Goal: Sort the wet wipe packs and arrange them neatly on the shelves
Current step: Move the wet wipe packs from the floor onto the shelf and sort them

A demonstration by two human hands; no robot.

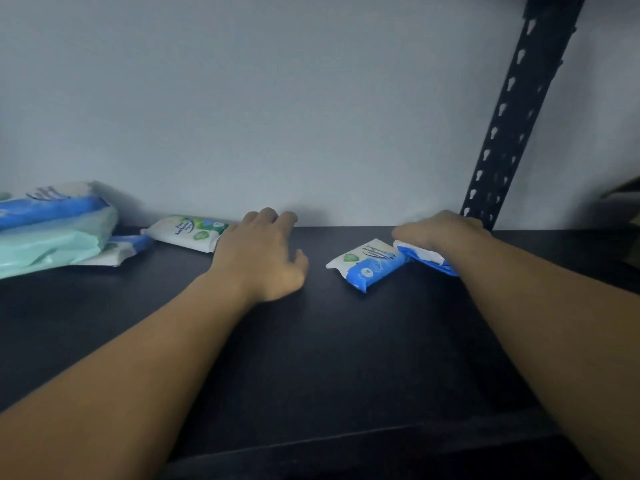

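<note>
On the dark shelf [311,358], a small blue-and-white wipe pack [369,266] lies flat right of centre. My right hand [440,230] is closed over another blue-and-white pack [424,256] just right of it, near the back wall. My left hand [263,251] rests palm-down on the shelf with fingers apart, its edge touching a white-and-green pack [188,232] lying to its left. At the far left a pile holds a large mint-green pack [52,244], a blue one [52,206] on top, and a small blue-and-white pack [117,249] tucked under.
A pale wall [311,98] closes the back of the shelf. A black perforated upright post [512,116] rises at the back right, just behind my right hand. The shelf's front edge [346,441] runs across the bottom.
</note>
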